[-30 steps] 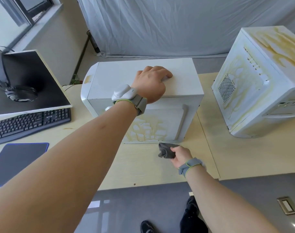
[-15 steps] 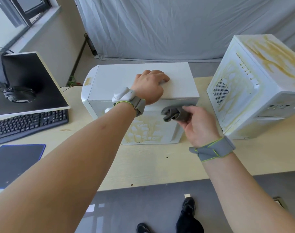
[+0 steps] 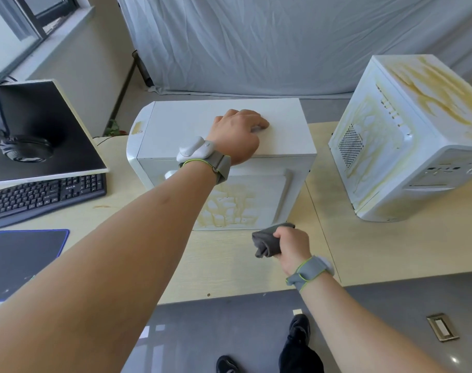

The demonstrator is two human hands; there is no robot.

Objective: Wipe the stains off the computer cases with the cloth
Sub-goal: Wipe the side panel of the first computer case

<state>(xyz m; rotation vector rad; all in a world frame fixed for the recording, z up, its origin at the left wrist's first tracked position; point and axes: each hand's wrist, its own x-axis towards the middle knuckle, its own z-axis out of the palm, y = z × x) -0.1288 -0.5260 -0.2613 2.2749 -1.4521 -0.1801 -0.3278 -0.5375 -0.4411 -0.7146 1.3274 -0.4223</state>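
Near computer case lies on its side on the table, clean white panel facing up, yellow-brown stains on the face toward the camera. Left hand rests on top of the near case, knuckles up, fingers curled under against the panel; nothing visibly in them. Right hand is low, just in front of the near case's stained face at its lower right corner. Its fingers are closed tight around the grey cloth. The cloth is bunched up; most of it sticks out of the fist to the left, toward the stained face, and a small flap pokes up above the knuckles right at the near case's bottom edge. Can't tell whether the cloth actually touches the case or the table. Second computer case sits to the right of the near case, well apart from it, tilted with a vented side facing the near case; heavy yellow streaking on that side and on its top. Both wrists wear grey straps with green edging. Left of the near case: black keyboard, dark mouse pad closer to the camera, headphones on a black slab behind the keyboard.
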